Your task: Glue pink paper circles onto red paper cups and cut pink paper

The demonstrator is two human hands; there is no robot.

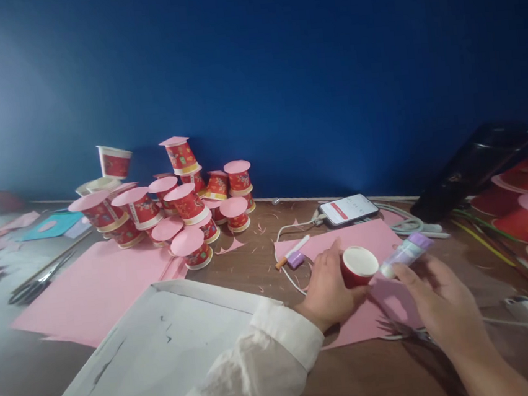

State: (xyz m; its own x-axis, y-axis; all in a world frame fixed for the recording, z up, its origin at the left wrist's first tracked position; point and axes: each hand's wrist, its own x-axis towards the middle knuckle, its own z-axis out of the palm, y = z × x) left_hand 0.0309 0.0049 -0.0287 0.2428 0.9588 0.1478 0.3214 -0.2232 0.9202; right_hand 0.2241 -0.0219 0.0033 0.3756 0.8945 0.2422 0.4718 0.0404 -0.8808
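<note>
My left hand [331, 288] is closed around a red paper cup [360, 263] that stands upside down, its white base facing up. A glue stick [407, 254] with a purple end is gripped in my right hand [442, 299]. Its white tip points at the cup's base, close to the right rim; I cannot tell whether they touch. Under both hands lies pink paper [365, 238]. A purple cap [295, 259] and a cigarette [292, 252] rest on the paper's left part. Below my right hand are dark blades, perhaps scissors [402, 329], partly hidden.
Red paper cups with pink paper discs [188, 242] stand stacked at the back left. A phone [349, 209] with a white cable lies behind the hands. Left are pink sheets [99, 288], scissors [43, 283] and a white box lid [166, 344]. A black bottle [471, 169] leans at right.
</note>
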